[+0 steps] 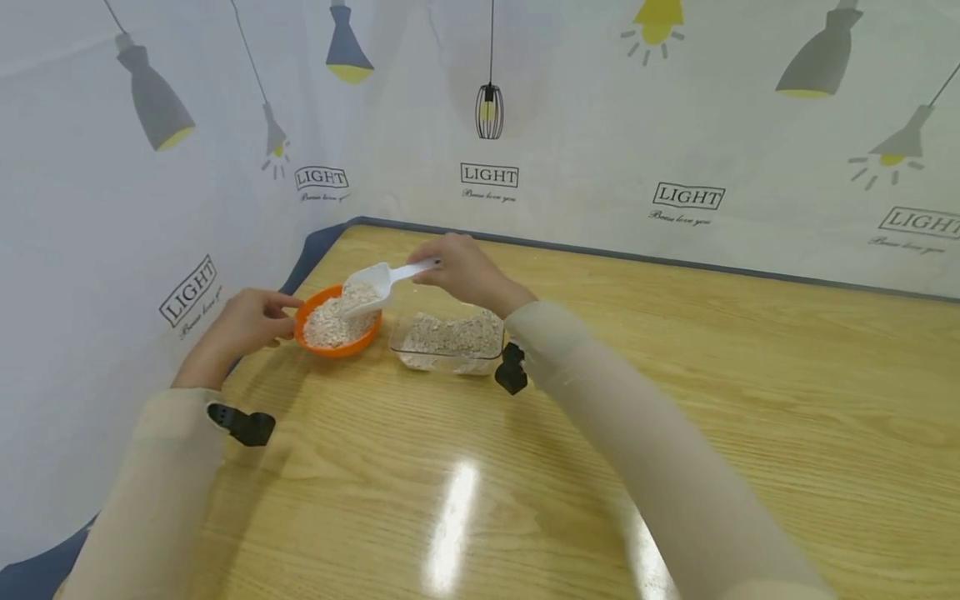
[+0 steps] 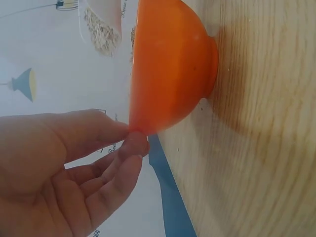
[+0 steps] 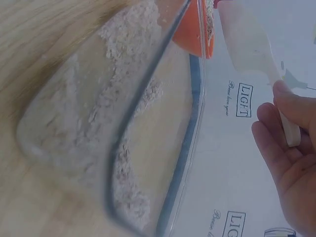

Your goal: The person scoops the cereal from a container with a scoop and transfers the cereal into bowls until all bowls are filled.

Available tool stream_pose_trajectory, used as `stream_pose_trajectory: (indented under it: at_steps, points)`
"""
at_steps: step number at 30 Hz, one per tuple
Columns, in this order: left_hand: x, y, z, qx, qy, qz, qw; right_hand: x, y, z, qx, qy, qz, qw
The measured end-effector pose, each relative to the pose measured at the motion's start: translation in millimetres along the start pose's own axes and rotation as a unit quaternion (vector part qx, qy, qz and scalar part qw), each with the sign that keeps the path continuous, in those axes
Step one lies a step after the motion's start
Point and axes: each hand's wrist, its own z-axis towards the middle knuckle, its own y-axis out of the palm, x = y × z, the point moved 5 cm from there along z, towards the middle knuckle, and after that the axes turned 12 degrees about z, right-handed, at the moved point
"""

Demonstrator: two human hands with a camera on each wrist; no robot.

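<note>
My left hand (image 1: 251, 323) pinches the rim of an orange bowl (image 2: 170, 69) between thumb and fingers at its left side. Pale oat flakes (image 1: 330, 323) fill much of the bowl. In my right hand (image 1: 463, 268) is a white plastic scoop (image 1: 384, 279), gripped by its handle. The scoop is tilted down to the left over the bowl, with flakes (image 2: 101, 32) in its mouth. Right of the bowl stands a clear rectangular container (image 3: 116, 163) holding more flakes, beneath my right forearm.
Bowl and container stand on a wooden table (image 1: 420, 442). A cloth backdrop (image 1: 585, 150) printed with lamps rises behind the table and along its left side. A dark blue border (image 1: 600, 258) runs along the table's far edge. Small crumbs lie near the bowl's foot in the left wrist view.
</note>
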Motion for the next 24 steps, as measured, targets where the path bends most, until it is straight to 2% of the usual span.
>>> stream_pose_trajectory:
  at_steps: [10,18,24]
  points:
    - [-3.2,-0.5,0.3,0.0,0.001,-0.006,1.0,-12,15.1,16,-0.004,-0.007,-0.031,0.999]
    - [-2.9,-1.4,0.0,0.005,0.001,-0.009,1.0,-17,23.6,23,0.013,0.004,-0.048,0.999]
    - [-3.8,-1.4,0.7,0.002,-0.001,-0.013,0.9999,-21,27.7,21,0.03,-0.007,-0.048,0.998]
